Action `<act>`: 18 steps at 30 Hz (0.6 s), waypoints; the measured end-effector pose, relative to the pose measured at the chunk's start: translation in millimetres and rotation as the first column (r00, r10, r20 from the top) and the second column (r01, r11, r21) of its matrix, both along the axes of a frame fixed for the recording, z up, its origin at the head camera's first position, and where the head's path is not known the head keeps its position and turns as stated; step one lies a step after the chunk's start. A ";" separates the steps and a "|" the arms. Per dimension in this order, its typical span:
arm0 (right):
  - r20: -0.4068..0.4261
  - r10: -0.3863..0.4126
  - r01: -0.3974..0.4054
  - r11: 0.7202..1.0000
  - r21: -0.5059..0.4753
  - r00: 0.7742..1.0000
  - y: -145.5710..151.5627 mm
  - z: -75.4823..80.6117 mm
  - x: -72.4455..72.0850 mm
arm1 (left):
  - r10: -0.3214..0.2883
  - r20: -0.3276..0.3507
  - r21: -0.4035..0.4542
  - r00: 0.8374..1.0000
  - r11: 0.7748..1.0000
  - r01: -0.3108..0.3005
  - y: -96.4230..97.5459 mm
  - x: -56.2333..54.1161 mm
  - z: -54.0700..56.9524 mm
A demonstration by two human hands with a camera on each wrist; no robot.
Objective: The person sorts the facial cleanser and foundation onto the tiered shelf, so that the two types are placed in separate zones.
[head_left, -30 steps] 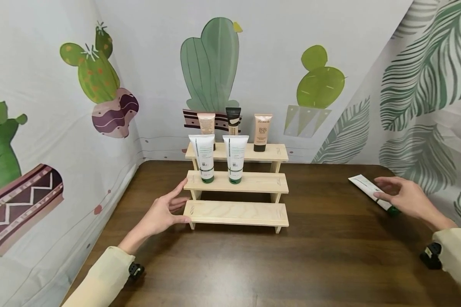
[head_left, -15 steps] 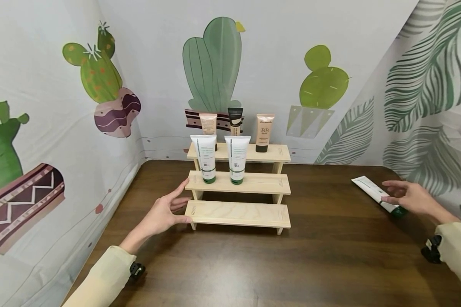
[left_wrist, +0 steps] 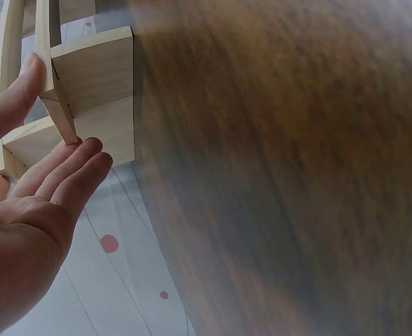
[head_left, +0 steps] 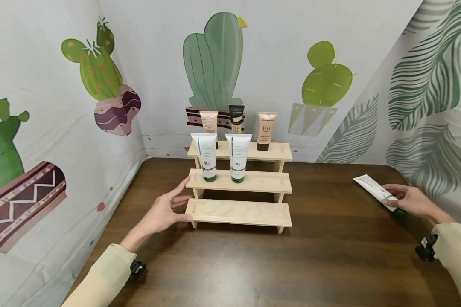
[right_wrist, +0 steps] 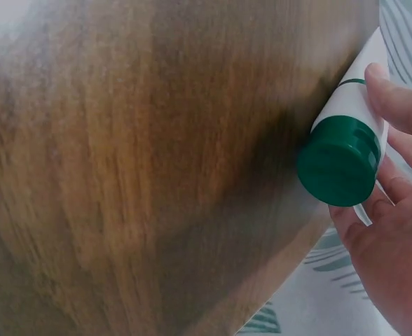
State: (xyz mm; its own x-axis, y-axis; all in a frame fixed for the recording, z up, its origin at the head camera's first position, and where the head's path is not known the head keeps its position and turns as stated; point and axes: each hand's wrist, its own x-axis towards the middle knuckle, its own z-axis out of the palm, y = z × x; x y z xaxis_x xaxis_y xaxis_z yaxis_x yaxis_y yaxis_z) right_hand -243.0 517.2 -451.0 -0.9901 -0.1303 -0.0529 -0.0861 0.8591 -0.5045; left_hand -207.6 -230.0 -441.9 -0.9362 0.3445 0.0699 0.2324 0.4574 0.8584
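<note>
A three-tier wooden display stand [head_left: 238, 209] is on the table. My left hand [head_left: 162, 213] holds its left end, thumb at the lowest shelf's front and fingers against the side; the left wrist view shows the thumb [left_wrist: 24, 87] on the wood. At the right, a white squeeze tube [head_left: 372, 187] with a green cap [right_wrist: 339, 161] lies slanted on the table. My right hand [head_left: 412, 200] grips it near the cap, with thumb and fingers on opposite sides. Two similar tubes, one on the left [head_left: 205, 155] and one nearer the middle [head_left: 238, 155], stand cap-down on the middle shelf.
On the top shelf stand a pink tube [head_left: 209, 121], partly hidden, a black-topped tube [head_left: 236, 117] and a BB cream tube [head_left: 266, 130]. A cactus-print cloth [head_left: 269, 51] hangs behind the brown wooden table [head_left: 253, 264].
My right hand has closed its fingers and thumb on the lying tube, which has turned slightly and shifted a little right. My left hand stays at the stand's end.
</note>
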 end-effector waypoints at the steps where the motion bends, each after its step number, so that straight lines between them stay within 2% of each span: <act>1: -0.010 0.000 0.000 1.000 -0.001 1.000 -0.6 -1.1 0.2 | 0.002 0.002 -0.001 1.000 1.000 -0.002 0.0 0.3 0.5; 9: -0.033 0.037 -0.038 0.999 -0.027 0.999 -7.8 -5.1 0.7 | 0.001 0.002 -0.002 1.000 1.000 -0.001 -0.8 3.1 1.4; 18: -0.038 0.101 -0.103 0.993 -0.060 0.994 -19.7 -2.1 2.8 | 0.003 -0.003 -0.016 1.000 1.000 -0.003 -0.2 2.5 1.9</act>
